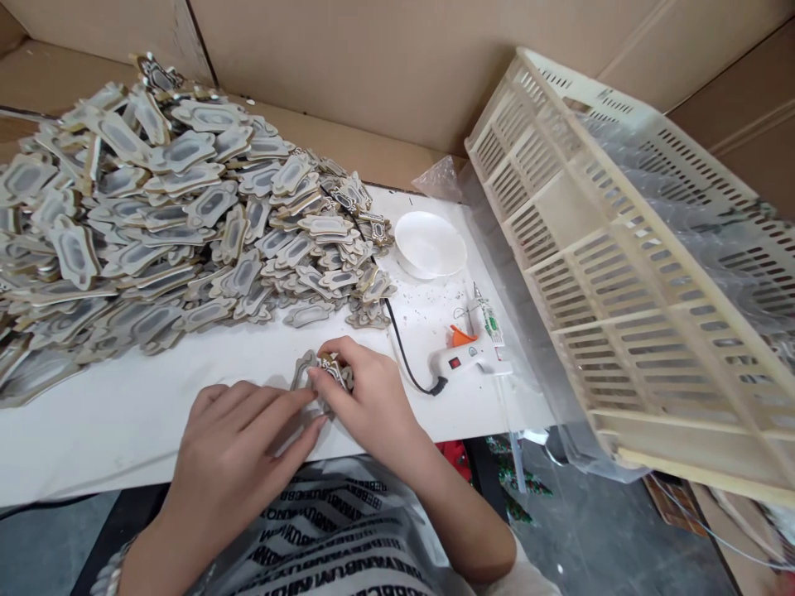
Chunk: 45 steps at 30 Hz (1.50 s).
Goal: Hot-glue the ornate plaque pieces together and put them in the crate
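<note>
Near the front edge of the white table, my right hand (376,393) is closed around a small ornate plaque (335,372) with a white scroll pattern, thumb on its face. A grey, scalloped-edge plaque (302,372) shows just left of it; whether the two are joined I cannot tell. From the left, my left hand (239,439) pinches the near side of these pieces between thumb and index finger, and its fingers partly cover them. Beyond both hands lies a large heap of similar plaques (186,207), many with grey recessed backs facing up.
A white bowl (430,244) stands right of the heap. A hot glue gun (472,356) with an orange trigger lies on the table (93,430), its black cord (401,339) running to the heap. On the right leans a large slatted plastic crate (577,223) containing clear plastic.
</note>
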### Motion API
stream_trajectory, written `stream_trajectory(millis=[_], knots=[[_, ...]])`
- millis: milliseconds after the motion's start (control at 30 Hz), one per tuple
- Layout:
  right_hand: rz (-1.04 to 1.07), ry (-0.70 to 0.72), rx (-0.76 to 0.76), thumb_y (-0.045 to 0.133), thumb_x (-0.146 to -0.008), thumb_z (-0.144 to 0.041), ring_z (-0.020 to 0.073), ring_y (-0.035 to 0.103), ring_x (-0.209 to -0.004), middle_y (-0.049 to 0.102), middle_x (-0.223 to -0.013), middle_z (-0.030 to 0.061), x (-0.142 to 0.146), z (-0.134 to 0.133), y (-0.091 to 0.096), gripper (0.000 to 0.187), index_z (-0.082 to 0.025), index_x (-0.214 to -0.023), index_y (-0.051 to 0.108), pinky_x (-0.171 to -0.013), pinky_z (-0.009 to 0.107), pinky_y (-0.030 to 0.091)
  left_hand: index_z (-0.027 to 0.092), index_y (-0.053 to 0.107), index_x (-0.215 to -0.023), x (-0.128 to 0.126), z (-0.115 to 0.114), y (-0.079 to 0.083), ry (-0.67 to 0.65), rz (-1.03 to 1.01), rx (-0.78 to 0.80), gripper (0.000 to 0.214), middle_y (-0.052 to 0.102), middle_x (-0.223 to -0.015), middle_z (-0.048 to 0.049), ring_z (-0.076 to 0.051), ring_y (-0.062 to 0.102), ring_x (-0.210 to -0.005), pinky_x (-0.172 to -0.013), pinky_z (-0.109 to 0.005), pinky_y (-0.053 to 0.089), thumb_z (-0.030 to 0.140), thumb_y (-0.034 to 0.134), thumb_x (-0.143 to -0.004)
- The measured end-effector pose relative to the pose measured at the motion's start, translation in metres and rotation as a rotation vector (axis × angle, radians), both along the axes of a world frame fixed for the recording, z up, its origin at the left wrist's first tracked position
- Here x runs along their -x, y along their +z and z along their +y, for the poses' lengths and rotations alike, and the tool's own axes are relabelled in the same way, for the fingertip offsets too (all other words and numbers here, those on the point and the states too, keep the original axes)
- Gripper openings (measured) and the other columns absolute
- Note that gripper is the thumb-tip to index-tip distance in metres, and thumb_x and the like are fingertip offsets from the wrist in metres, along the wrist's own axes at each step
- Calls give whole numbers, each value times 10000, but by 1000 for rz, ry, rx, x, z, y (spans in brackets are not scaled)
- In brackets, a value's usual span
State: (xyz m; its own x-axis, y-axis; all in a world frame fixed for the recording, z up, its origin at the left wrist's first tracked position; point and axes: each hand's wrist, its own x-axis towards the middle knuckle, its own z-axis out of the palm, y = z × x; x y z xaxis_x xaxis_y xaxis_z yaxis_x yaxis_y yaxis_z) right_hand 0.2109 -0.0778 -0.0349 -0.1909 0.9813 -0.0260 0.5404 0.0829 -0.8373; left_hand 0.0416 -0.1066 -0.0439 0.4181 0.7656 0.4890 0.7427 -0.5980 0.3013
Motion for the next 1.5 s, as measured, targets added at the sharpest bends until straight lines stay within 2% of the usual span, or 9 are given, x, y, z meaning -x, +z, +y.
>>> stream_trajectory(millis=[133,333,633,800,900,1067,1267,1400,1500], knots=[[-91,-1,-46,595,-943,-307,202,630,-854,709,-895,36,5,1,-1,131,-199,-993,652,-767,307,436,191,615,-956,-2,0,-6,-97,-24,-2,31,715,-864,-31,-197,604,-755,-710,-374,413,167,600,-945],[-23,-25,-191,674,-900,-232,199,584,-907,713,-899,41,4,5,-5,74,-179,-934,712,-847,316,450,149,647,-1070,1,0,-12,-181,77,-80,189,720,-973,-82,-228,588,-802,-753,-384,477,93,646,-890],[287,-97,-218,694,-878,-179,157,686,-848,781,-886,11,-9,7,-6,82,-225,-889,762,-827,308,515,181,651,-1042,2,1,-13,-193,56,-22,142,731,-950,-40,-199,611,-815,-783,-358,511,128,635,-912],[293,-157,-219,694,-881,-215,179,710,-885,785,-885,18,-18,2,-8,87,-248,-890,775,-841,339,547,203,666,-1044,6,1,-11,-130,54,-6,143,739,-969,-44,-202,624,-806,-788,-355,510,163,642,-909],[219,-160,-307,702,-894,-250,175,666,-909,725,-862,18,-19,-2,-5,87,-266,-891,787,-858,347,541,195,672,-1051,7,1,-11,-106,59,-10,154,739,-976,-51,-210,620,-818,-798,-362,505,158,644,-904],[147,-3,-428,641,-950,-304,113,544,-681,529,-735,-12,-20,-8,-2,169,-229,-957,792,-605,232,487,189,656,-1059,8,0,-11,-108,44,8,159,724,-972,-61,-221,596,-828,-781,-370,503,156,644,-904],[-388,182,-653,531,-984,-140,147,526,-729,652,-800,17,-30,-20,-8,244,-225,-949,757,-646,280,452,208,646,-1045,8,1,-11,-99,19,24,137,705,-925,-50,-212,600,-820,-759,-360,513,169,628,-915],[-398,233,-640,558,-977,-160,154,558,-761,697,-820,17,-35,-28,-8,170,-201,-967,722,-691,300,487,227,655,-1034,8,1,-11,-86,17,40,134,710,-917,-39,-208,613,-808,-755,-364,520,179,616,-916],[-340,145,-649,607,-944,-145,169,569,-828,716,-887,40,-38,-31,-7,129,-188,-996,717,-754,304,520,224,655,-1044,7,2,-11,-80,7,41,148,708,-917,-41,-209,612,-806,-761,-361,513,177,629,-905]])
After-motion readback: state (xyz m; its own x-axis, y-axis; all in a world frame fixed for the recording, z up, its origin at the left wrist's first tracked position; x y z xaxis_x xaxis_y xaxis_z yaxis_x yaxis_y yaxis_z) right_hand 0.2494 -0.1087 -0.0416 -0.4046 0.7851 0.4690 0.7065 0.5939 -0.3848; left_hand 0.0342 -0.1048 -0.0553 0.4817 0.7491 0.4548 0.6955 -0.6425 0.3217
